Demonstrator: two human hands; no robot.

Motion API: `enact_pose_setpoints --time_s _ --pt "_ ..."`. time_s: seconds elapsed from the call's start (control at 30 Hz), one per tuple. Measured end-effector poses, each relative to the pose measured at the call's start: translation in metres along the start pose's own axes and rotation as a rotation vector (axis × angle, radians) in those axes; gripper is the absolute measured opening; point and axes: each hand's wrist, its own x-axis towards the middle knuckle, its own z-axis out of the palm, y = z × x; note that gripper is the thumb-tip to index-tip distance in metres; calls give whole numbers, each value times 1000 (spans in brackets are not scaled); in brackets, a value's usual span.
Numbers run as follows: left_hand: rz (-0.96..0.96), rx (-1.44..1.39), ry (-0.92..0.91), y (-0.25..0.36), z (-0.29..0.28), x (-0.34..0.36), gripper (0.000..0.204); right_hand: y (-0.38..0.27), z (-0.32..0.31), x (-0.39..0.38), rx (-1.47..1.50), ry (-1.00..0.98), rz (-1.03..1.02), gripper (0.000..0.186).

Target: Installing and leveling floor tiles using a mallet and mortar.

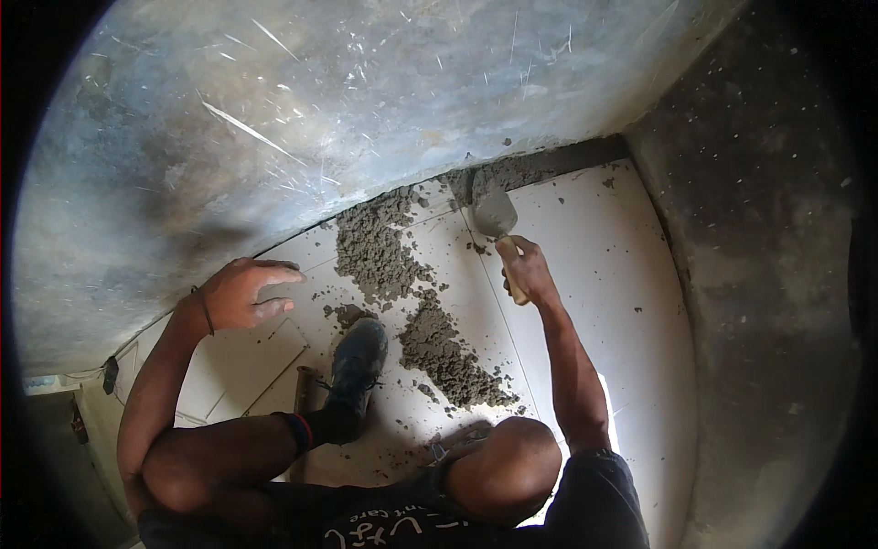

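Observation:
My right hand (pixel 528 268) is closed around the pale handle of a trowel (pixel 495 213). Grey mortar coats the trowel's blade, which is over the tiles beside the strip of wet mortar (pixel 526 171) along the wall's foot. To the left, my left hand (pixel 249 293) hangs in the air with fingers apart, holding nothing. A heap of crumbly mortar (pixel 375 247) lies between my hands, against the wall. Nearer to me is a second heap of mortar (pixel 448 357).
A scratched grey wall (pixel 274 110) rises ahead, and a darker wall (pixel 768 256) stands at the right. White floor tiles (pixel 604 265) bear scattered crumbs. My shoe (pixel 358 352) rests beside the heaps. Loose tiles (pixel 242 366) lie at the left, near a brownish bar-like thing (pixel 303 389).

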Motion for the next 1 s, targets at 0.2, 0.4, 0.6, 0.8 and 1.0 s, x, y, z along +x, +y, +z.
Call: enact_pose_setpoints --time_s 0.2,0.4,0.6,0.8,1.0 --pt "17 -32 20 6 -2 5 41 -12 61 -8 -40 -283 -24 41" --pt "4 -3 36 -9 2 -6 40 -1 22 -44 15 -150 -196 41" --pt "-10 -28 29 -17 4 -7 41 58 -49 -50 -100 414 18 41" --pt "33 -26 30 -4 0 1 41 75 51 -60 -213 -29 -458 35" --pt "-19 -47 27 -6 2 -10 40 8 65 -17 -248 12 -127 33"
